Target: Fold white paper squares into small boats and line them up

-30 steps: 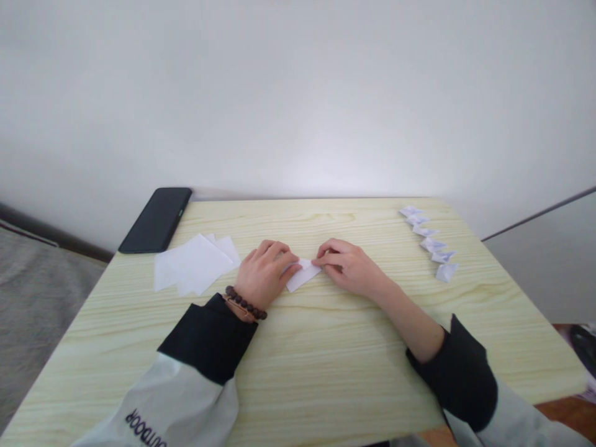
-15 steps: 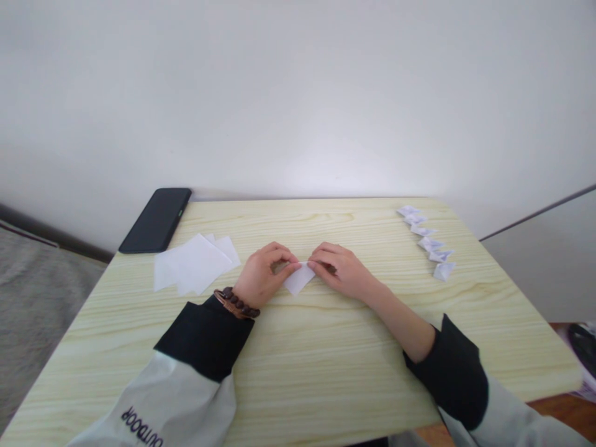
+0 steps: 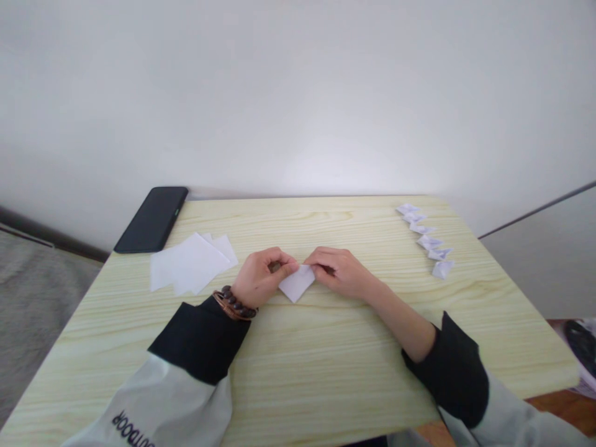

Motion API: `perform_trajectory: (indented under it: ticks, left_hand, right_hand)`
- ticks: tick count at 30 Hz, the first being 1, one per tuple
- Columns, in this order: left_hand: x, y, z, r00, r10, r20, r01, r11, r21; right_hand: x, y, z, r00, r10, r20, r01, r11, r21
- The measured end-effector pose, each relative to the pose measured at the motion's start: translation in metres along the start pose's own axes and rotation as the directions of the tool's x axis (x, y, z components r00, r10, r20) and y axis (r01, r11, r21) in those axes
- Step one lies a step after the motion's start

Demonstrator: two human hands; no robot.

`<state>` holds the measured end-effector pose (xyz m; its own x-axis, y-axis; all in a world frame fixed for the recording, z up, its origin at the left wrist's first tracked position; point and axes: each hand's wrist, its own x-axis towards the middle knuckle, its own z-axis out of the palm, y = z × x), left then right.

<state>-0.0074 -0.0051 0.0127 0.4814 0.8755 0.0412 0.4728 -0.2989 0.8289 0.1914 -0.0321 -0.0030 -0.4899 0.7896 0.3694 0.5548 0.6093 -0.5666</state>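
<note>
Folded paper (image 3: pixel 296 284) sits on the table (image 3: pixel 326 360), pinched at its top edge by left hand (image 3: pixel 257 277) and right hand (image 3: pixel 342 273), fingertips pressed onto it from both sides. Judging: light, thin, creases easily, probably slides on wood; hold at corners or fold line. Loose sheets (image 3: pixel 190 270) left of grip, small folded pieces (image 3: pixel 426 239) well right.

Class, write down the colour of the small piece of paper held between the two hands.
Plain white; the paper shows best in the head view.

Folded paper (image 3: pixel 297 283) mid-table (image 3: pixel 326 372) between both hands; sheets (image 3: pixel 190 271) left, phone (image 3: pixel 151 219) behind them, folded pieces (image 3: pixel 424 239) far right.
</note>
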Motion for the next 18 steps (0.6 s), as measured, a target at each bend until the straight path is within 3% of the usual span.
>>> perform_trajectory:
  ticks: [7, 13, 18]
  left_hand:
    - [0.0002, 0.0023, -0.0002, 1.0, -0.018, -0.014, 0.017, 1.0, -0.006]
    - [0.0004, 0.0024, 0.001, 1.0, 0.017, -0.005, -0.017, 1.0, -0.005]
    - [-0.0011, 0.0033, -0.0013, 0.999, -0.03, 0.018, 0.031, 0.998, -0.051]
  right_hand:
    - [-0.0019, -0.0017, -0.0067, 0.998, 0.03, 0.053, -0.034, 0.996, 0.083]
    - [-0.0001, -0.0026, -0.0002, 0.996, 0.084, 0.007, -0.085, 0.994, 0.075]
    - [-0.0016, -0.002, 0.0003, 0.986, 0.164, -0.005, -0.161, 0.973, 0.162]
